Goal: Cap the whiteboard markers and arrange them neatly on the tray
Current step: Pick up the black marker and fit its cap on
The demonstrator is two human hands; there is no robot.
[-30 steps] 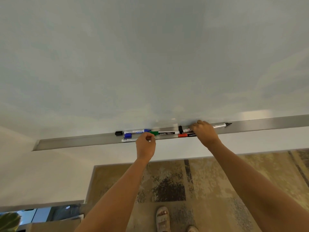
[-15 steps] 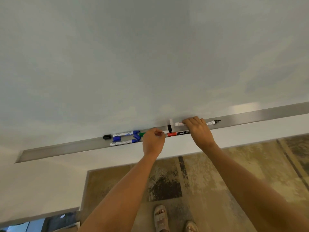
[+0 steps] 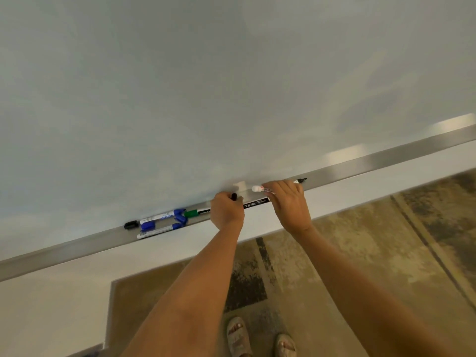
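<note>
A long metal tray (image 3: 386, 158) runs under the whiteboard (image 3: 231, 86). My right hand (image 3: 288, 202) grips a white marker (image 3: 257, 188) just above the tray, its bare black tip (image 3: 302, 180) pointing right. My left hand (image 3: 226, 212) pinches a small black cap (image 3: 234, 196) close to that marker's white back end. On the tray lie a green-capped marker (image 3: 192, 213), a dark-labelled marker (image 3: 255, 203), two blue markers (image 3: 159, 217) (image 3: 157, 231), a loose blue cap (image 3: 148, 224) and a loose black cap (image 3: 130, 224).
The tray stretches on to the left (image 3: 51, 256) and right past the markers. Below it are a white wall strip, a patterned rug (image 3: 360, 253) and my sandalled feet (image 3: 238, 333).
My left hand moved right from the green marker and took hold of the black cap. My right hand lifted the white marker slightly off the tray.
</note>
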